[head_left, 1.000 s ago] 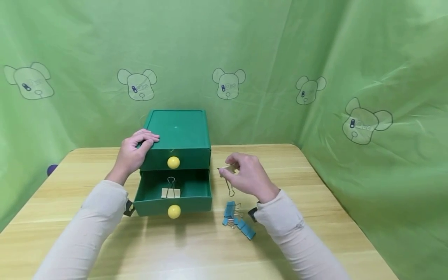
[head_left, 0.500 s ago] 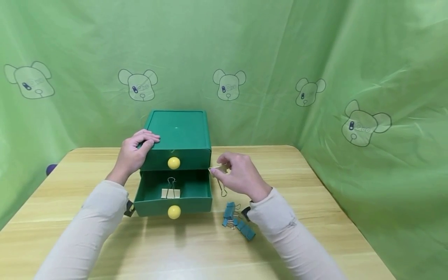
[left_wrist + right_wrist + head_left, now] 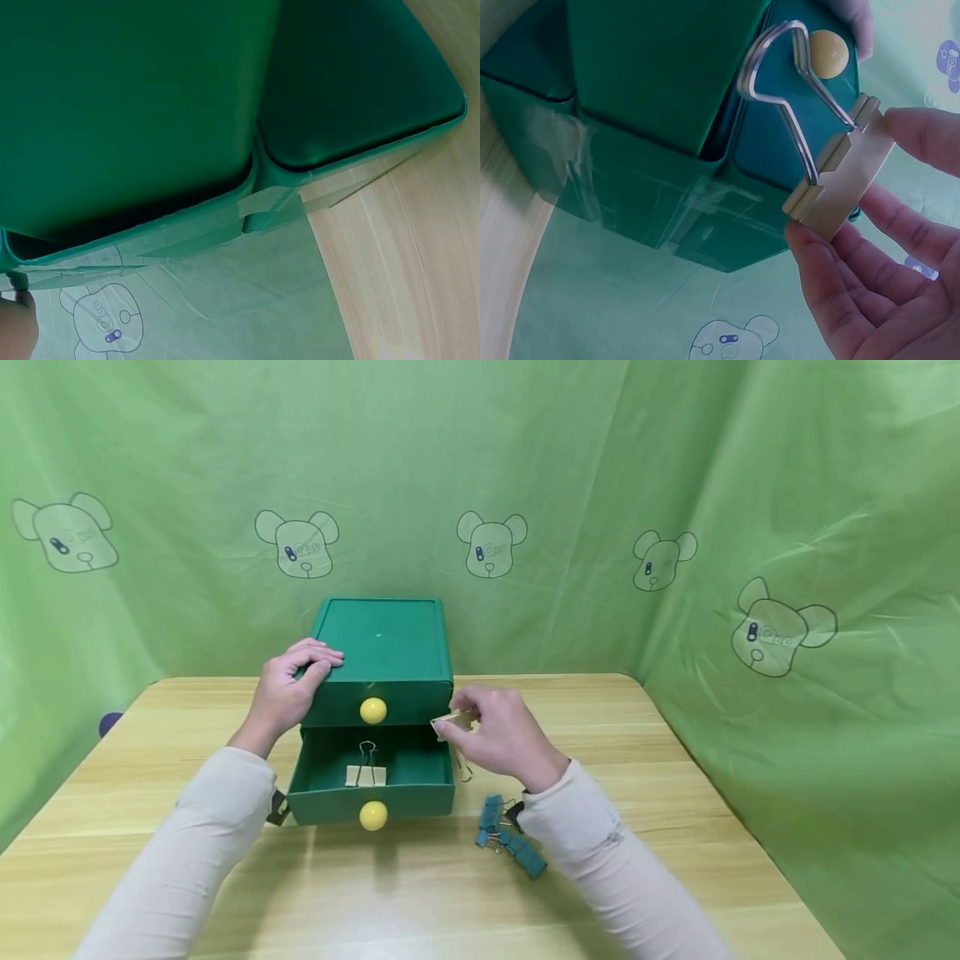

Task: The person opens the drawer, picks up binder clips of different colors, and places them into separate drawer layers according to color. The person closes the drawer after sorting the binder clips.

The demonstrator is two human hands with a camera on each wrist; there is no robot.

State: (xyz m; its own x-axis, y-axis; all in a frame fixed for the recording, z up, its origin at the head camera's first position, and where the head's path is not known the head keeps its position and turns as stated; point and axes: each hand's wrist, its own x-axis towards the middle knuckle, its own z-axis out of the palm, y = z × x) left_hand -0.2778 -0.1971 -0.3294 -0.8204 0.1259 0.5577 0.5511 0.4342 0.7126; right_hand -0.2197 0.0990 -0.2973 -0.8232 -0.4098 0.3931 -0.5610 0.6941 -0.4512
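My right hand (image 3: 506,732) pinches a cream binder clip (image 3: 844,172) between thumb and fingers, its metal handles hanging down. It is at the right edge of the pulled-out lower drawer (image 3: 416,797) of a green drawer box (image 3: 382,639). Inside that drawer stands another cream binder clip (image 3: 366,776), handles upward. My left hand (image 3: 292,685) rests on the top left edge of the box, fingers lying on the lid. Only a bit of the left hand shows in the left wrist view. Several blue binder clips (image 3: 510,835) lie in a pile below my right hand.
The box's upper drawer (image 3: 412,703) is closed, and each drawer has a yellow knob. Everything stands on a wooden table (image 3: 405,902). Green curtain (image 3: 570,460) printed with bear heads hangs behind and at the sides. A purple thing (image 3: 110,723) is beyond the table's left edge.
My right hand has moved left with the cream binder clip, from beside the box to the right rim of the lower drawer. My left hand has stayed on the box.
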